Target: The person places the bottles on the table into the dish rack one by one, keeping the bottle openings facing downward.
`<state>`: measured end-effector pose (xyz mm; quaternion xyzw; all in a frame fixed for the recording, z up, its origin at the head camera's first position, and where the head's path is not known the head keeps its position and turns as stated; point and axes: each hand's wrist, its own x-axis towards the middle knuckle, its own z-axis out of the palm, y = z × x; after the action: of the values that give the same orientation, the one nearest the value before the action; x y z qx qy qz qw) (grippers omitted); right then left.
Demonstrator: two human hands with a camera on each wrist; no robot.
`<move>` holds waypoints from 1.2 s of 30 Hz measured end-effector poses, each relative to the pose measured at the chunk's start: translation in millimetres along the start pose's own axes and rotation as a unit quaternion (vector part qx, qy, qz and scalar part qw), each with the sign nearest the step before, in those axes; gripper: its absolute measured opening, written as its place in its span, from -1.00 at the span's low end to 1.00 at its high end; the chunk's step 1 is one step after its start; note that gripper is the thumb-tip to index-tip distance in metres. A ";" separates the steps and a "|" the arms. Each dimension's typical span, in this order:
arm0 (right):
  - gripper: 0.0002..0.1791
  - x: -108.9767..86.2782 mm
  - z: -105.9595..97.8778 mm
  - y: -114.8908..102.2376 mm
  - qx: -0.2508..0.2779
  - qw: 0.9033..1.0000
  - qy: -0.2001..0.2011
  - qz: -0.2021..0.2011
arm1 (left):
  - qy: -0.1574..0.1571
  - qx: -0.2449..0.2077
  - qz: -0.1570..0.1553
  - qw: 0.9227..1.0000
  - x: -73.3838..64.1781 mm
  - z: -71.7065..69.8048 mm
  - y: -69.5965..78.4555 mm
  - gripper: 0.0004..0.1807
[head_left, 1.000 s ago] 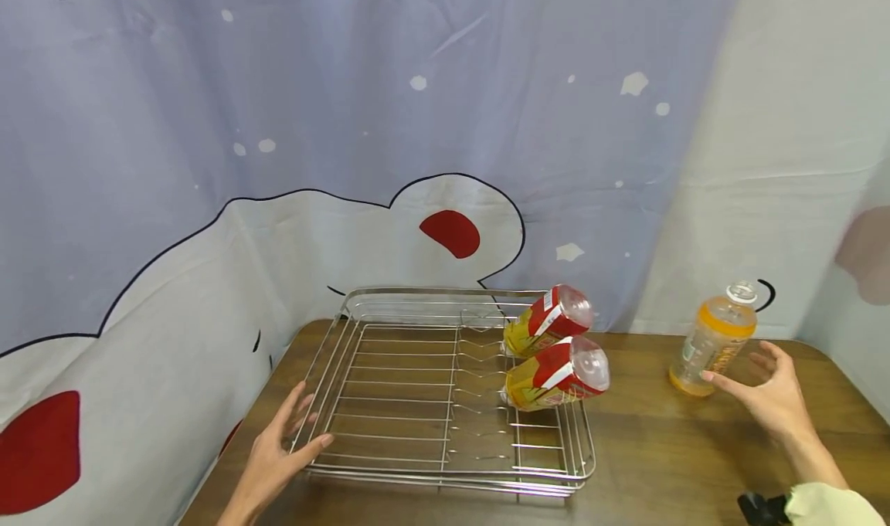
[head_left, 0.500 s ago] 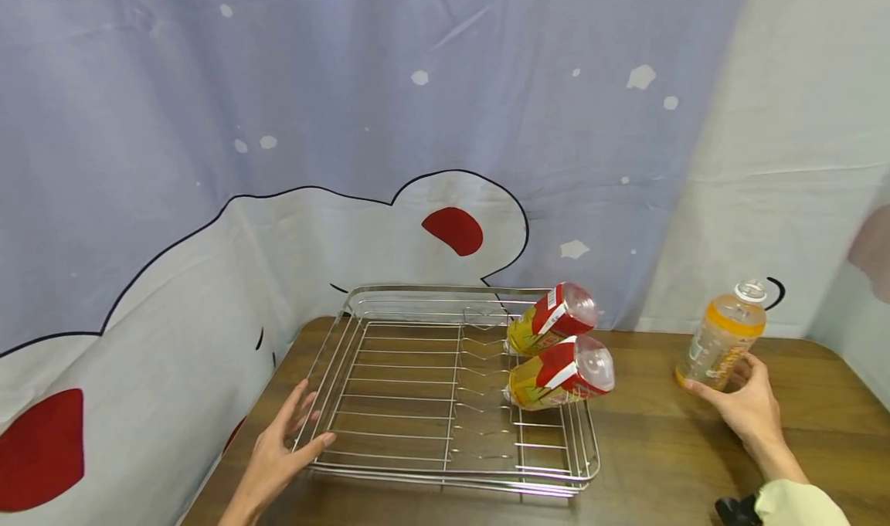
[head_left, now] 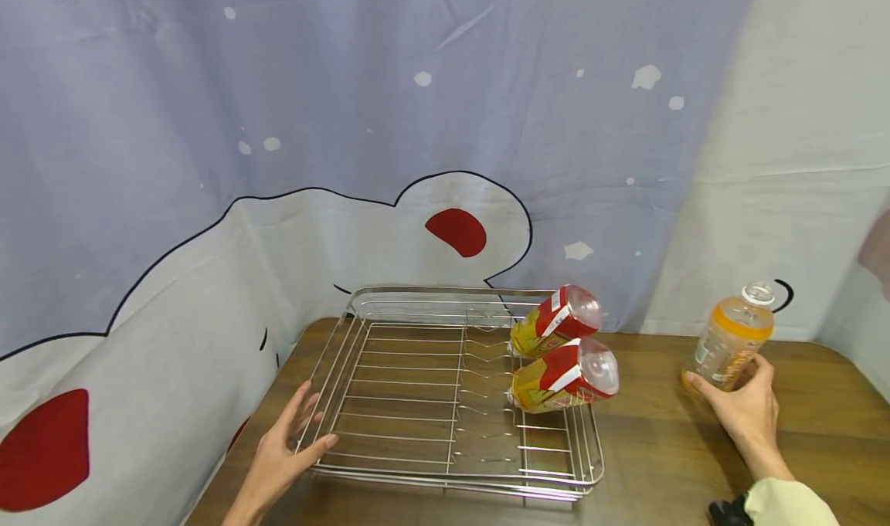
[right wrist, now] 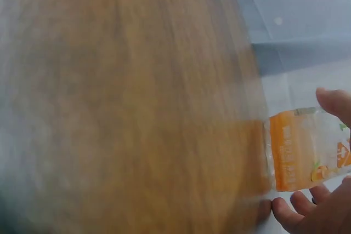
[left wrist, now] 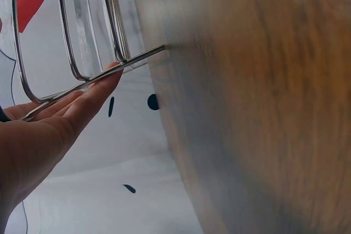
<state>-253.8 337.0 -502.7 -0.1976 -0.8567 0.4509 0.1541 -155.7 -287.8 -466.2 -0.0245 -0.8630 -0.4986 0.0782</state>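
Observation:
My right hand point(head_left: 747, 410) grips the lower part of a clear plastic bottle point(head_left: 738, 331) with an orange band and no cap on. The bottle stands slightly tilted in the head view, thumb on its near side and fingers behind. In the right wrist view its orange label point(right wrist: 285, 149) lies between thumb and fingers. My left hand point(head_left: 274, 453) touches the front left corner of a wire rack point(head_left: 396, 397), thumb reaching over the rim. Straight fingers point(left wrist: 90, 97) lie along the rack's wire in the left wrist view.
Two plastic bottles with red and yellow labels, a rear bottle point(head_left: 556, 321) and a front bottle point(head_left: 565, 375), lean neck down on the rack's right side, bases outward. Everything stands on a wooden table point(head_left: 647, 449). A printed curtain point(head_left: 313, 109) hangs behind it.
My right hand has moved in leftward and closed around the orange-banded bottle. The left hand stays at the rack's corner. The whole head view has shifted slightly.

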 end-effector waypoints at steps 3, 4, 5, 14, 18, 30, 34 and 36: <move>0.14 1.0 3.2 -0.3 0.003 1.000 0.012 0.000 | 0.003 0.002 0.001 1.000 -0.4 0.7 -1.0 -0.02; 0.13 1.0 4.3 -0.3 0.004 1.000 0.016 -0.001 | 0.004 0.005 0.002 1.000 -0.6 0.8 -1.4 -0.02; 0.11 1.1 5.5 -0.3 0.004 1.000 0.020 -0.001 | 0.004 0.007 0.003 1.000 -0.7 0.8 -1.7 -0.02; -0.03 1.5 5.5 0.6 -0.002 0.999 0.039 -0.015 | 0.003 0.001 0.008 1.000 0.0 0.6 -2.0 -0.02; -0.03 -0.4 2.6 1.0 -0.006 0.999 0.032 -0.015 | 0.001 -0.004 0.007 1.000 -0.3 0.4 -2.2 -0.02; -0.02 -13.4 -17.9 -11.3 0.018 0.999 0.020 -0.042 | 0.001 -0.008 0.013 1.000 -1.0 0.6 -2.9 -0.03; -0.03 -21.0 -29.3 -19.5 0.025 0.998 0.016 -0.061 | -0.001 -0.009 0.015 1.000 0.0 1.1 -1.9 -0.01; -0.04 -24.9 -35.1 -23.4 0.023 0.997 0.018 -0.066 | -0.001 -0.009 0.016 1.000 0.7 1.3 -1.4 -0.01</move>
<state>-221.2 338.0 -466.2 -0.1452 -0.8543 0.4556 0.2039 -156.6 -287.4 -467.9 -0.0398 -0.8578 -0.5052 0.0854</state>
